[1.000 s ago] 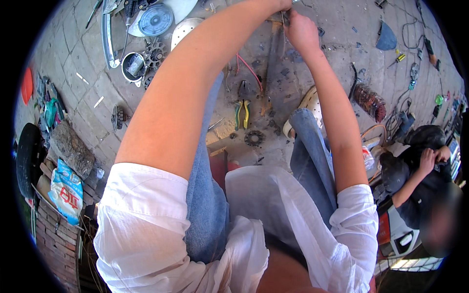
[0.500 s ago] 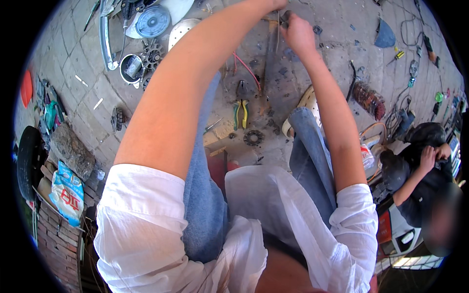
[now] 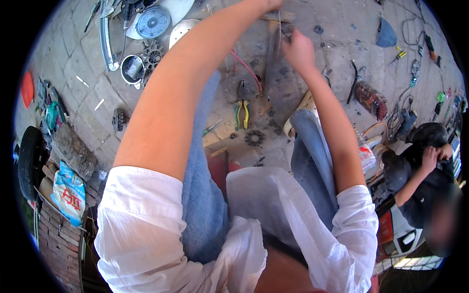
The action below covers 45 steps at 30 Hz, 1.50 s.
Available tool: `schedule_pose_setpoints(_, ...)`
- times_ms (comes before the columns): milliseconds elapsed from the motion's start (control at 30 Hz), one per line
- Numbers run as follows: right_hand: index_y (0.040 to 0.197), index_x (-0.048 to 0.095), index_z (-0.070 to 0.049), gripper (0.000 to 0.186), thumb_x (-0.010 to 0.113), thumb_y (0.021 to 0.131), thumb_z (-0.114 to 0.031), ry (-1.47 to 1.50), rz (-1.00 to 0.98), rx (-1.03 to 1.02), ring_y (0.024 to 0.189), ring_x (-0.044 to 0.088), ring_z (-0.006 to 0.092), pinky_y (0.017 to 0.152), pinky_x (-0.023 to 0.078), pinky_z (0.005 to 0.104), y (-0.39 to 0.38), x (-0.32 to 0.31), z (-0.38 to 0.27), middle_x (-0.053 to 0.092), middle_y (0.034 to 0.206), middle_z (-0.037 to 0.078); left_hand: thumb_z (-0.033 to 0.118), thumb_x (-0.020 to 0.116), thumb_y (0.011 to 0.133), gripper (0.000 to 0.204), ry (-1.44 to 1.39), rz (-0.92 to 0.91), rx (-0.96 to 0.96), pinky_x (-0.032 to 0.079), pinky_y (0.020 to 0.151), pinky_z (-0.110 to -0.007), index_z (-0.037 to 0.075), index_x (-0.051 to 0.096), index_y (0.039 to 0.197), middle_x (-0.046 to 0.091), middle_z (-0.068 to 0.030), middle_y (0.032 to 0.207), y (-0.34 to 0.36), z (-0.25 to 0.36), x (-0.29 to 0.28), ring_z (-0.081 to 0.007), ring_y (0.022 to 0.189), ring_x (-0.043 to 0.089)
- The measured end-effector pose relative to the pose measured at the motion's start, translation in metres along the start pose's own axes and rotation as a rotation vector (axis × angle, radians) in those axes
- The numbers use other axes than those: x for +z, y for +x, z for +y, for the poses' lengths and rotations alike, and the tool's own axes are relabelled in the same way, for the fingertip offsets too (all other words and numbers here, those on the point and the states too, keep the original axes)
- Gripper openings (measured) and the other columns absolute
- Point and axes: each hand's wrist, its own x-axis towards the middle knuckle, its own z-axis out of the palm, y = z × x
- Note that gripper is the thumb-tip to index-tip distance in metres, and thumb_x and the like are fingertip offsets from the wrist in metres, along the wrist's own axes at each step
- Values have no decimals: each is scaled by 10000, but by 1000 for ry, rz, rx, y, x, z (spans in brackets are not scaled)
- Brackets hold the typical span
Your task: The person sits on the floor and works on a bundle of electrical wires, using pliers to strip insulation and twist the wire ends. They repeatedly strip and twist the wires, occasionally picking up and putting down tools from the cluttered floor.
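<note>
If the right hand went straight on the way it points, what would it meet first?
Probably the hammer-like tool's head, just past the right hand, though depth is unclear.

Light read as bright, diffuse daylight across the paving (image 3: 337, 58) around the pliers (image 3: 245, 115). Below the pliers, the shirt (image 3: 141, 195) neared overexposure. Above them, the right hand (image 3: 299, 51) appeared slightly soft. Lower right of them, heavy blur masked a co-worker's head (image 3: 441, 222). Farthest from them, fisheye curvature ended in black.
</note>
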Motion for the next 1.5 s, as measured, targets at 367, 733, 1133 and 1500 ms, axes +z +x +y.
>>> schedule_pose_setpoints(367, 1057, 638, -67, 243, 644, 830, -155, -8, 452, -223, 777, 641, 408, 694, 511, 481, -2, -33, 32, 668, 817, 187, 130, 695, 742, 202, -521, -156, 193, 531, 618, -356, 9, 695, 903, 690, -113, 732, -33, -28, -1, -199, 645, 664)
schedule_pose_setpoints(733, 953, 653, -20, 144, 639, 861, -130, 217, 146, -112, 727, 634, 391, 641, 504, 436, -9, -21, -10, 644, 789, 207, 102, 753, 760, 217, -771, -103, 33, 514, 648, -296, -8, 693, 938, 685, -62, 782, -70, -20, -6, -125, 694, 618)
schedule_pose_setpoints(1133, 928, 660, -24, 115, 660, 846, -105, 207, 118, -119, 706, 617, 384, 622, 497, 421, -27, -29, -20, 626, 780, 184, 43, 731, 803, 183, -1067, -144, -77, 516, 711, -297, -37, 691, 963, 700, -70, 875, -74, -22, -25, -127, 769, 627)
schedule_pose_setpoints(1500, 985, 659, -37, 191, 687, 822, -133, 168, 429, -200, 792, 626, 384, 696, 505, 429, 4, -26, 5, 646, 870, 178, 129, 729, 829, 155, -922, -372, 245, 508, 687, -282, 27, 713, 944, 694, -30, 829, -72, -10, -19, -112, 728, 617)
